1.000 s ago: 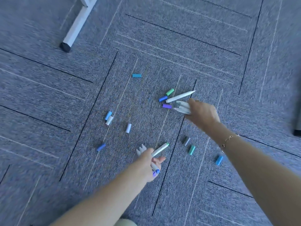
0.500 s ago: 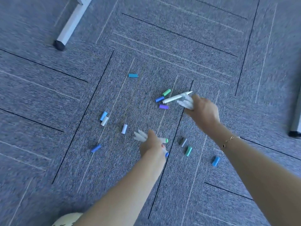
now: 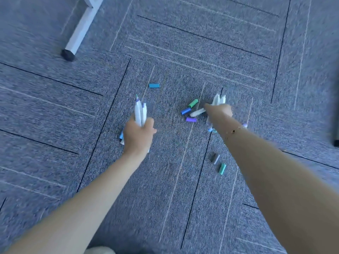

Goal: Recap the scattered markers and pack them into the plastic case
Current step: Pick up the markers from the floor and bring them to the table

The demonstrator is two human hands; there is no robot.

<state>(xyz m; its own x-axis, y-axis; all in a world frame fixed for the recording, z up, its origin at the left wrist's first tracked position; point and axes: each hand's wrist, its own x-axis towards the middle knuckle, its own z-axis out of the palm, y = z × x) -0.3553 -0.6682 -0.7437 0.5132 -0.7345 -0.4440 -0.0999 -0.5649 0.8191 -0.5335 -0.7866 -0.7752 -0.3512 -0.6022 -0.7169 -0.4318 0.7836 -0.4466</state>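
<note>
My left hand grips a bundle of white uncapped markers, tips pointing away from me. My right hand grips another bundle of white markers and reaches over a white marker lying on the carpet. Loose caps lie around: a green cap, a dark blue cap and a purple cap beside that marker, a light blue cap farther off, a grey cap and a teal cap nearer me. No plastic case shows in this view.
The floor is grey-blue carpet tile. A white furniture leg with a black foot stands at the upper left. A dark object sits at the right edge. More caps peek out under my left hand.
My left hand moved left and up with its markers, now held upright. My right hand gathered its markers upright and now reaches over the lying marker. The camera moved closer.
</note>
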